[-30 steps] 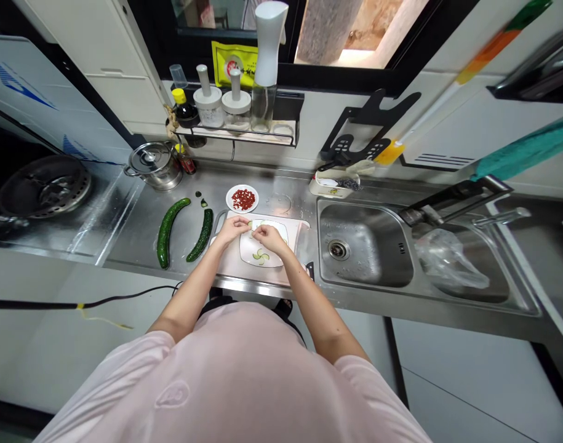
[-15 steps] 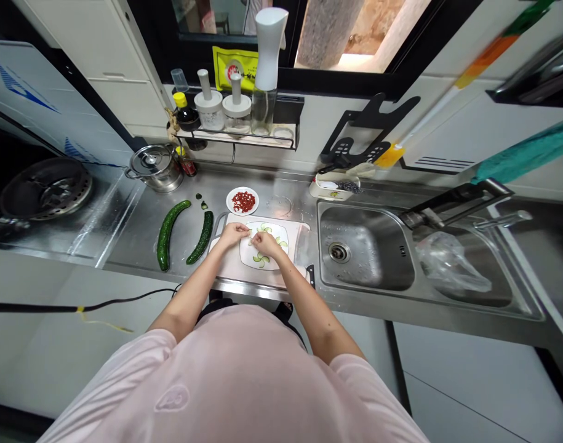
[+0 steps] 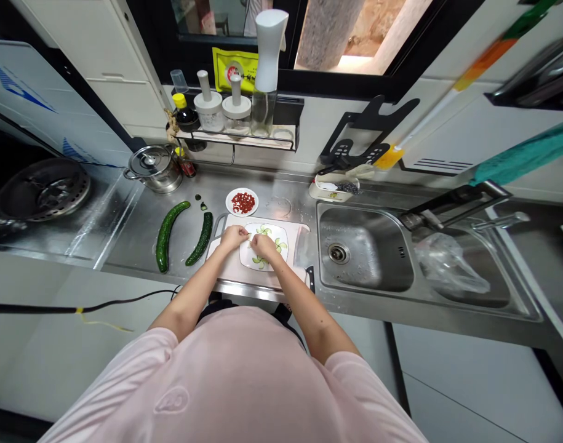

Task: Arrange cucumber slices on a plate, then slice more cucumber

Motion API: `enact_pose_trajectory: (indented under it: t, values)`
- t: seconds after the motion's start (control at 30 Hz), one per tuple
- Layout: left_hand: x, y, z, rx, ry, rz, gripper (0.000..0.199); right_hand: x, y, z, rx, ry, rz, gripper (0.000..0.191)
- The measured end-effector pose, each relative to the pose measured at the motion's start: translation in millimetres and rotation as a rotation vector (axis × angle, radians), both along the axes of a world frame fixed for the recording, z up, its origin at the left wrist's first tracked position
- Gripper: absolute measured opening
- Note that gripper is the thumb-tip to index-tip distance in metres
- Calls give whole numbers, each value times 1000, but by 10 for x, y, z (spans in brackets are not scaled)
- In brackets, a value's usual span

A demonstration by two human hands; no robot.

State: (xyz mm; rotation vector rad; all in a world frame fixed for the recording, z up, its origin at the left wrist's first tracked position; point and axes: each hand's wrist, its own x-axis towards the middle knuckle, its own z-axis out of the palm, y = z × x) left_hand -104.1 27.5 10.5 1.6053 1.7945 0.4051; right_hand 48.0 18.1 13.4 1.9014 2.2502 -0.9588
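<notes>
**Thin green slices on a plate: light, wet-looking and probably being a bit slippery**

So the green slices (image 3: 260, 263) are lying in little curved clusters on a squarish white plate (image 3: 279, 231), which is resting on a cutting board (image 3: 230, 271) on the steel bench (image 3: 138, 249). They're looking super light, and I'm guessing they're bending easily, sliding when wet and tearing if anyone's squeezing hard. I'd be taking them by the darker rind edge, fingertips only, and leaving the pale flesh alone.

Both hands are working in close. The left hand (image 3: 235, 236) is hovering by the plate's left edge, its grip pinching nearly closed around what's maybe a tiny pale bit, but I'm not managing to tell. The right hand (image 3: 263, 246) is reaching over the plate, its grip curling in with the tips nearly meeting; whatever it's holding is hiding from view.

Edges-wise, the board is sitting near the front lip of the bench, and a black knife handle (image 3: 311, 279) is poking out by its right side, just before the sink (image 3: 368, 240). A round dish (image 3: 228, 202) of red pieces (image 3: 243, 202) is crowding the far side. Bare steel is showing to the left, around the short cucumber (image 3: 201, 239) and the long one (image 3: 167, 237), so elbows are getting more room there.
</notes>
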Motion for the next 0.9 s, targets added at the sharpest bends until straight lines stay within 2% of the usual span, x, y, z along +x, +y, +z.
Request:
enact_pose_trajectory:
  t: [0.27,0.47,0.9]
  values:
    - [38,-26,27,13,106,-5,16,-40,-40,81,3,-68,11,21]
    - [80,-73,81,82,201,-16,18,-41,-126,79,91,-59,38,23]
    - [53,-94,61,90,174,-15,17,-26,-271,29,142,-55,113,31]
